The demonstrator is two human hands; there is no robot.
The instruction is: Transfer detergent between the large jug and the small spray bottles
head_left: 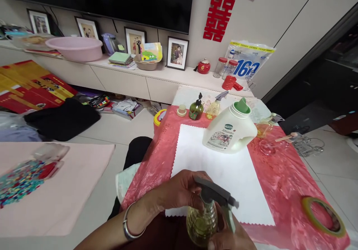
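A ribbed, clear spray bottle [201, 222] with a dark grey trigger head is between my hands, close to me at the front of the table. My left hand [184, 190] has its fingers wrapped round the spray head and neck. Lower down, my right hand [226, 235] grips the bottle's body from the right side. Some yellowish liquid seems to sit inside the bottle. Beyond it, a large cream detergent jug [220, 130] with an uncapped green spout stands upright on a white scalloped cloth [192, 164].
Red plastic sheeting [279, 175] covers the table. Along its far edge stand a cap [181, 110], a green pump bottle [196, 108] and another spray bottle [215, 106]. A tape roll [323, 216] lies at right. Colourful small pieces [22, 181] cover part of a pink-topped table at left.
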